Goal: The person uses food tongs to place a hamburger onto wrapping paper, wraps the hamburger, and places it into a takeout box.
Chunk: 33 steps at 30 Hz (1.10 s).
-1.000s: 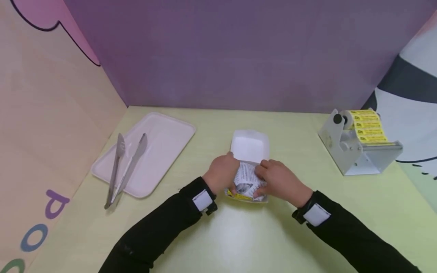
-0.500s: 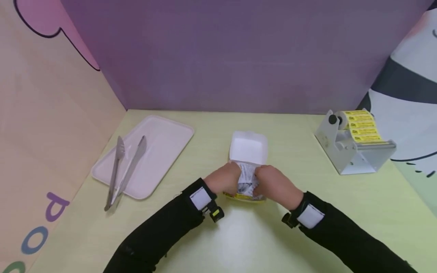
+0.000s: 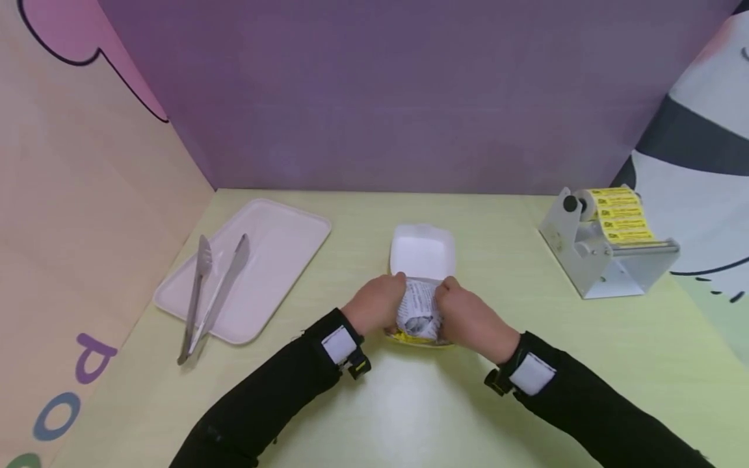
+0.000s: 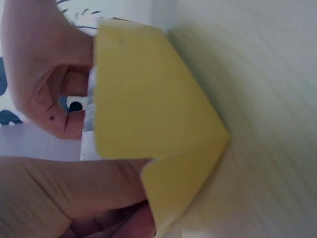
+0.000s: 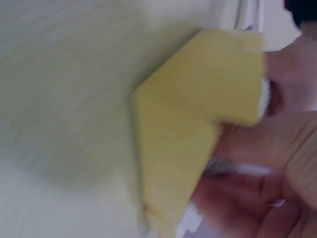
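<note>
Between my two hands lies a bundle wrapped in printed white paper [image 3: 419, 307], inside a small yellow carton whose white-lined lid [image 3: 422, 251] stands raised behind it. My left hand [image 3: 377, 300] grips the bundle's left side, and my right hand [image 3: 471, 318] grips its right side. What the paper wraps is hidden. In the left wrist view, the carton's yellow front wall [image 4: 141, 94] shows, with my left thumb [image 4: 94, 186] reaching in at a notched corner. The right wrist view, somewhat blurred, has my right hand [image 5: 277, 158] reaching in behind the yellow wall [image 5: 173, 129].
A pale tray [image 3: 287, 240] lies at the left, with metal tongs [image 3: 196, 296] resting across its near-left edge. On the right stands a metal label dispenser [image 3: 608, 253] bearing a roll of yellow labels [image 3: 621, 214]. A purple panel [image 3: 380, 97] rises behind the pale table [image 3: 404, 409].
My fingers have gone down along both sides of the bundle and now hold it there. The paper looks more tightly gathered, with a rounder front. The carton has stayed nearly in place.
</note>
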Each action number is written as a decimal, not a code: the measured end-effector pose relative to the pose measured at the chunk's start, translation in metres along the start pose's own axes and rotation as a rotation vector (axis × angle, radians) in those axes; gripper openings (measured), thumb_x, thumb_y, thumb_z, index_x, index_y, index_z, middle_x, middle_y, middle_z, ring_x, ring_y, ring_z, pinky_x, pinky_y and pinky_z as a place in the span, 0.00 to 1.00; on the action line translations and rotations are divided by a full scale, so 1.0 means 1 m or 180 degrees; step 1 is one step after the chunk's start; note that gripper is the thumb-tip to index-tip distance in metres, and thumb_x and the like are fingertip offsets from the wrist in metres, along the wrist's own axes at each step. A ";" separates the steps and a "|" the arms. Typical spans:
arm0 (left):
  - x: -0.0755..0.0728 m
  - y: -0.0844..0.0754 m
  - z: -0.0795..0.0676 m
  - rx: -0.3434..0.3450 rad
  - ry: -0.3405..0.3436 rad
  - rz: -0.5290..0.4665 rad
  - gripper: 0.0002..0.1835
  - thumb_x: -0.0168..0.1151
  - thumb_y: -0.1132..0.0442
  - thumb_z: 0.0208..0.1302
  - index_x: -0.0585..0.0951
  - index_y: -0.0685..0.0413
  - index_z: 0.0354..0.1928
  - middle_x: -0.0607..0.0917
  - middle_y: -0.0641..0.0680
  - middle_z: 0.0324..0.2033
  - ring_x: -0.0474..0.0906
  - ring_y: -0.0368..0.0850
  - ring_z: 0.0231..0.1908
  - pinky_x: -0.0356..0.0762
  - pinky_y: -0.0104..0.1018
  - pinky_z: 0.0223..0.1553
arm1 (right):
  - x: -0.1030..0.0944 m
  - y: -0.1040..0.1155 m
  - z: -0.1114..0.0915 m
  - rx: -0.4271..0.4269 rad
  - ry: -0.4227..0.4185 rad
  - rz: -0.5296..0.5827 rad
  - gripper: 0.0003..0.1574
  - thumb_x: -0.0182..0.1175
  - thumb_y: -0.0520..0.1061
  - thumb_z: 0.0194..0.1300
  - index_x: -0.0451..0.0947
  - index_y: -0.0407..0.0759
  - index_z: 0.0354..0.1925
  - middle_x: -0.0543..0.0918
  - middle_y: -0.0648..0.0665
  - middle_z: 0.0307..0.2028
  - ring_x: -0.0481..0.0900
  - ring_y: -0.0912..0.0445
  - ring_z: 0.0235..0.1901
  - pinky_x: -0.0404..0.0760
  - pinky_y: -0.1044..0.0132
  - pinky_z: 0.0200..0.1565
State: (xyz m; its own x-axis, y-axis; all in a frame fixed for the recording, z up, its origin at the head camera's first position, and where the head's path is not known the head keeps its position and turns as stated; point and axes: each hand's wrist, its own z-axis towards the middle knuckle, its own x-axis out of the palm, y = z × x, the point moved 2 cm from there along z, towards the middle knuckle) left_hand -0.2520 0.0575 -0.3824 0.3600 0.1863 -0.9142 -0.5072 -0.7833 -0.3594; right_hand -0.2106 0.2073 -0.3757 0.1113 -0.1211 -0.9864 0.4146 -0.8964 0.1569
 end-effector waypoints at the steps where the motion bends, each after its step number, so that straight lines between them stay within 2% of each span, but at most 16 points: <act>1: 0.000 0.000 0.000 0.0048 -0.0077 0.0111 0.42 0.81 0.73 0.34 0.74 0.68 0.58 0.84 0.61 0.45 0.75 0.45 0.32 0.74 0.30 0.28 | 0.001 -0.001 0.001 -0.0076 -0.0066 -0.0101 0.26 0.71 0.32 0.42 0.75 0.24 0.41 0.74 0.37 0.35 0.72 0.54 0.27 0.78 0.64 0.29; 5: 0.000 0.002 0.000 0.0096 -0.0341 0.0477 0.27 0.84 0.65 0.29 0.81 0.58 0.37 0.84 0.53 0.30 0.75 0.43 0.26 0.74 0.33 0.24 | 0.006 -0.009 0.005 -0.0459 -0.0385 -0.0438 0.20 0.72 0.35 0.38 0.77 0.32 0.33 0.76 0.43 0.30 0.71 0.58 0.23 0.76 0.65 0.26; 8: -0.001 0.007 0.000 0.0037 -0.0449 0.0563 0.24 0.85 0.62 0.27 0.82 0.56 0.31 0.83 0.53 0.27 0.75 0.44 0.25 0.73 0.35 0.22 | 0.009 -0.013 0.006 -0.0602 -0.0569 -0.0501 0.17 0.74 0.37 0.39 0.78 0.35 0.30 0.78 0.45 0.29 0.73 0.57 0.24 0.77 0.65 0.28; 10: -0.001 0.008 -0.001 0.0000 -0.0502 0.0563 0.25 0.86 0.61 0.27 0.83 0.57 0.32 0.82 0.55 0.29 0.75 0.47 0.28 0.74 0.35 0.24 | 0.010 -0.012 0.006 -0.0586 -0.0675 -0.0563 0.18 0.76 0.39 0.38 0.79 0.35 0.28 0.77 0.44 0.28 0.72 0.55 0.25 0.76 0.63 0.30; 13: 0.000 0.007 -0.002 0.0016 -0.0485 0.0604 0.23 0.85 0.62 0.30 0.84 0.61 0.32 0.79 0.56 0.29 0.74 0.48 0.30 0.75 0.36 0.27 | 0.011 -0.008 0.006 -0.0352 -0.0672 -0.0597 0.15 0.76 0.39 0.40 0.79 0.37 0.25 0.75 0.45 0.25 0.69 0.54 0.24 0.74 0.63 0.30; 16: -0.001 0.006 -0.002 0.0039 -0.0235 0.0343 0.16 0.80 0.68 0.35 0.83 0.61 0.29 0.79 0.55 0.27 0.73 0.47 0.28 0.74 0.34 0.26 | 0.012 -0.003 0.006 -0.0104 -0.0505 -0.0431 0.11 0.69 0.34 0.47 0.74 0.38 0.20 0.70 0.47 0.20 0.66 0.57 0.20 0.71 0.64 0.24; 19: -0.004 0.008 -0.004 -0.0022 0.0188 -0.0345 0.15 0.77 0.70 0.40 0.81 0.59 0.31 0.80 0.51 0.27 0.74 0.44 0.26 0.73 0.32 0.24 | 0.010 -0.001 0.005 0.0049 -0.0242 0.0002 0.13 0.61 0.29 0.49 0.69 0.41 0.19 0.70 0.49 0.17 0.66 0.58 0.18 0.69 0.66 0.21; 22: -0.011 0.012 -0.005 -0.0173 0.0406 -0.0786 0.16 0.75 0.65 0.50 0.79 0.59 0.38 0.79 0.51 0.29 0.74 0.43 0.27 0.73 0.33 0.26 | 0.005 -0.006 0.004 0.0139 0.0021 0.0464 0.13 0.59 0.29 0.51 0.69 0.42 0.20 0.68 0.50 0.16 0.65 0.58 0.17 0.66 0.67 0.21; 24: -0.015 0.015 -0.005 -0.0228 0.0390 -0.0894 0.16 0.73 0.62 0.56 0.78 0.61 0.42 0.79 0.51 0.29 0.74 0.43 0.28 0.72 0.33 0.28 | 0.001 -0.011 0.005 0.0184 0.0184 0.0721 0.12 0.59 0.31 0.53 0.69 0.43 0.21 0.67 0.51 0.16 0.65 0.59 0.17 0.64 0.68 0.21; 27: -0.016 0.019 -0.004 -0.0263 0.0192 -0.0868 0.17 0.71 0.60 0.59 0.77 0.63 0.43 0.78 0.51 0.28 0.73 0.43 0.29 0.71 0.32 0.29 | -0.002 -0.018 0.005 0.0208 0.0393 0.1001 0.12 0.59 0.36 0.58 0.69 0.43 0.21 0.65 0.52 0.15 0.63 0.60 0.16 0.62 0.69 0.21; 29: -0.015 0.021 -0.003 -0.0261 0.0050 -0.0897 0.16 0.72 0.61 0.57 0.78 0.62 0.42 0.79 0.50 0.29 0.73 0.42 0.29 0.72 0.31 0.30 | -0.004 -0.020 0.007 0.0202 0.0449 0.1114 0.15 0.61 0.39 0.62 0.69 0.43 0.21 0.65 0.52 0.15 0.63 0.61 0.16 0.62 0.69 0.21; 33: -0.015 0.025 0.001 -0.0256 -0.0164 -0.0971 0.10 0.74 0.63 0.54 0.81 0.58 0.30 0.81 0.50 0.27 0.74 0.43 0.28 0.72 0.31 0.29 | -0.004 -0.020 0.010 0.0284 0.0391 0.1170 0.17 0.65 0.45 0.64 0.72 0.41 0.23 0.69 0.51 0.16 0.65 0.60 0.16 0.65 0.69 0.20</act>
State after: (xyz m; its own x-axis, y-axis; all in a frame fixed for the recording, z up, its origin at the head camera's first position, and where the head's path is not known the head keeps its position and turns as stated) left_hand -0.2712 0.0357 -0.3782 0.4449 0.4479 -0.7755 -0.3176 -0.7308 -0.6043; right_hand -0.2284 0.2213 -0.3757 0.3471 -0.3939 -0.8511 0.2474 -0.8369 0.4882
